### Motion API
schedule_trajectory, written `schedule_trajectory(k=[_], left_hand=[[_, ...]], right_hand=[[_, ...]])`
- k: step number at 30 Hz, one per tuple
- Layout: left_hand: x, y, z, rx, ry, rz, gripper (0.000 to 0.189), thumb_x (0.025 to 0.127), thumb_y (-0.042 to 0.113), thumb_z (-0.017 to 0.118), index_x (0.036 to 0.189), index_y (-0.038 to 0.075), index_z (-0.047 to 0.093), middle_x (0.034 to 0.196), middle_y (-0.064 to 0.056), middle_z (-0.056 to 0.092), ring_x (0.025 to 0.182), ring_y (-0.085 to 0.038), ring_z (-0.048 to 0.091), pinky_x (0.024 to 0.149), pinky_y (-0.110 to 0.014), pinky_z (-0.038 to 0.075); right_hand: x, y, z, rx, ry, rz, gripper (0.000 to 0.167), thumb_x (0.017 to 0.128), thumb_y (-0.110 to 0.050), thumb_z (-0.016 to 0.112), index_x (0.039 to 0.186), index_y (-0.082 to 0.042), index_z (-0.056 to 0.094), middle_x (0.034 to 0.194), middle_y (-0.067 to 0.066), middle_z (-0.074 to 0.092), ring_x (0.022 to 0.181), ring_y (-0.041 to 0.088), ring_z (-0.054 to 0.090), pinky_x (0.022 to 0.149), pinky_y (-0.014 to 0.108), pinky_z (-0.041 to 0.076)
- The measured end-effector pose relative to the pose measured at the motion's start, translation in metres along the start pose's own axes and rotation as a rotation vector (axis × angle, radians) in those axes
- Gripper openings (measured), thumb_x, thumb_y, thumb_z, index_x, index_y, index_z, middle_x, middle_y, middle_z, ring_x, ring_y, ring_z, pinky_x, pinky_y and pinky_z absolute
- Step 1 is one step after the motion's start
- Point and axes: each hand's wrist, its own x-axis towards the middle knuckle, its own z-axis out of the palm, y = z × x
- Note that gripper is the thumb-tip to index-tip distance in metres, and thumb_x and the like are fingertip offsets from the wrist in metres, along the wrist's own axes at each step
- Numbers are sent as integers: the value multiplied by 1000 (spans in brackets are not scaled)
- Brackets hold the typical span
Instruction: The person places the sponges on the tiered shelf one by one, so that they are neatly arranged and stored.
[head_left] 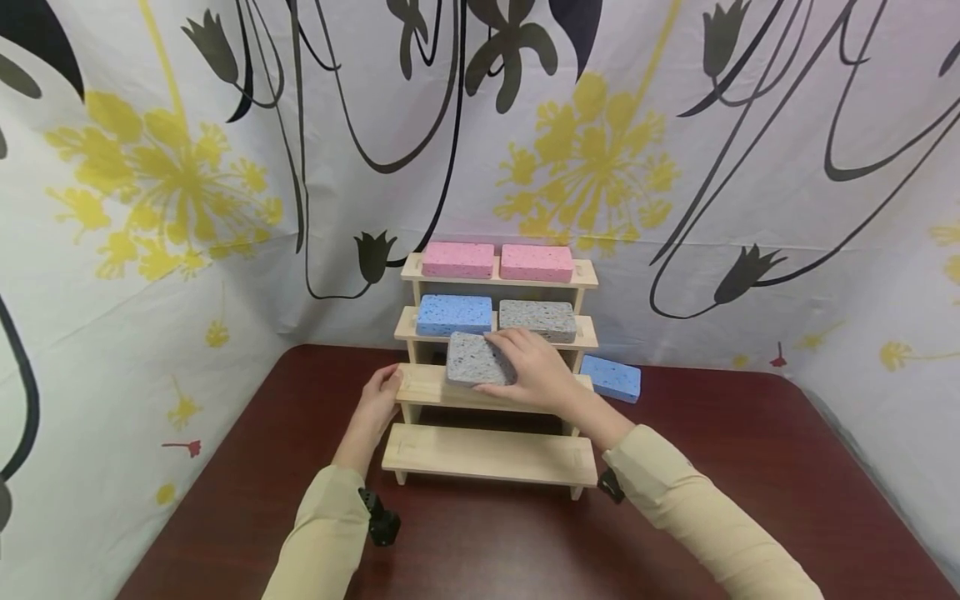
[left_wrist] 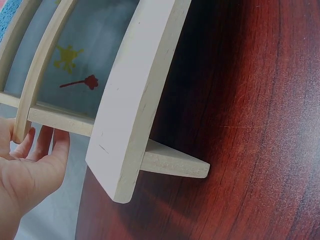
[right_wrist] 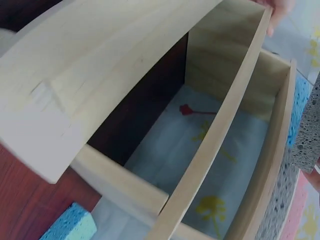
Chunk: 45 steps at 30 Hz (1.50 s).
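Note:
A wooden tiered stand [head_left: 487, 454] with stepped shelves stands on the table. My right hand [head_left: 543, 375] grips a speckled grey sponge [head_left: 474, 360] over the second shelf from the bottom. At the right edge of the right wrist view the same grey sponge [right_wrist: 307, 132] shows with only a bit of fingers. With my left hand [head_left: 375, 408] I hold the left end of that second shelf. In the left wrist view its fingers [left_wrist: 60, 145] curl up at the shelf's end.
Two pink sponges [head_left: 458, 259] lie on the top shelf. One shelf below are a blue sponge [head_left: 454, 314] and another grey sponge [head_left: 537, 321]. Another blue sponge [head_left: 613, 379] lies on the dark red table [head_left: 480, 546], right of the stand. A patterned cloth [head_left: 330, 200] hangs behind.

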Motion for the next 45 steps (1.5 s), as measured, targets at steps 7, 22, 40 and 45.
schedule_trajectory(k=[7,22,40,45], left_hand=[[3,-3,2,-7,3,9,44,100,23,33,140,4,28,141,-26,33,130,-36,36,110,-48,29],[3,0,2,-40,-4,5,45,100,22,33,140,3,27,141,-26,33,129,-35,37,110,-47,30],[5,0,-1,-40,-9,-25,45,100,23,33,141,5,25,139,-24,33,130,-33,37,111,-46,29],[6,0,0,-40,-5,-25,46,100,24,33,142,5,25,142,-24,31,131,-33,35,111,-46,28]], right_hand=[[10,-13,12,-10,-68,-7,76,71,-56,68,126,-6,54,114,10,62,103,25,59,87,39,51],[30,-26,53,-27,-341,91,77,79,-60,58,130,-3,49,120,14,59,108,28,58,91,40,49],[14,-27,42,57,-299,136,83,77,-57,62,137,-5,39,135,15,46,123,32,44,106,48,34],[0,-17,26,50,-213,117,71,78,-52,64,131,-9,48,126,10,53,117,28,50,101,44,41]])
